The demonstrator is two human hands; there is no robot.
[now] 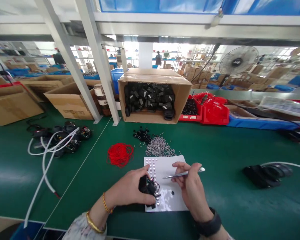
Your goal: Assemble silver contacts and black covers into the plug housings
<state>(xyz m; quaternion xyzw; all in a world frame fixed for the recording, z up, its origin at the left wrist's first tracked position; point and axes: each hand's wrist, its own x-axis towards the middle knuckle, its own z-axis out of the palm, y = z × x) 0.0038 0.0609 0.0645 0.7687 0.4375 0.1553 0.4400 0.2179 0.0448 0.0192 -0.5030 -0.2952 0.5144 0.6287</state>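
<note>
My left hand [132, 188] is wrapped round a black electronic assembly [148, 187] with small wires showing, over the left side of a white sheet [168, 200]. Rows of small shiny round pieces [151, 166] run down that side of the sheet. A slim metal tool [185, 173], perhaps tweezers, is pinched in my right hand [191, 180]; its tip points left over the sheet. One small black round piece [172, 193] lies on the paper below the tip. Behind the sheet are a heap of small metal pins [160, 146] and small black parts [142, 135].
A red cord bundle [120, 154] lies left of the sheet. Farther left are black units with white cables [62, 138]. An open carton [152, 118] of black housings stands behind, beside red bins [215, 113]. At right sits a black device [267, 175] with a white cable.
</note>
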